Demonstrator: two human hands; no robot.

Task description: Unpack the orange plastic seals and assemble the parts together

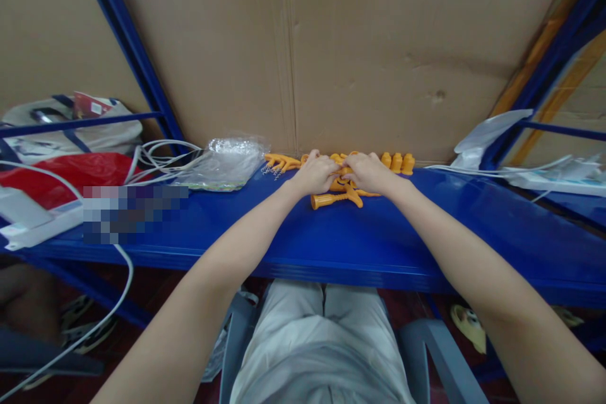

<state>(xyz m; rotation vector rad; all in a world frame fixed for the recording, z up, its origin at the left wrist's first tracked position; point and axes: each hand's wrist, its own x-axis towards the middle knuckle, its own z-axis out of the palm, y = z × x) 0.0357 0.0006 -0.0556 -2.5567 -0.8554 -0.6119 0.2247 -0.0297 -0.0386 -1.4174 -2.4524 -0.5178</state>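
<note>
Both hands reach to the back of the blue table [293,240], among orange plastic parts. My left hand [318,173] has its fingers bent over the parts, and my right hand [363,170] is close beside it, fingers curled in the same way. What either hand holds, if anything, is too small and covered to name. An orange forked piece with a round end [331,200] lies just in front of them. Orange branching pieces [281,162] and small metal springs [271,171] are left of my left hand. Several orange cylinders [396,163] stand right of my right hand.
Clear plastic bags [230,164], white cables [165,154], a red bag [71,170] and a white power strip [45,224] lie on the left. A cardboard wall [331,44] rises behind. White cables and a power strip [563,182] are at right.
</note>
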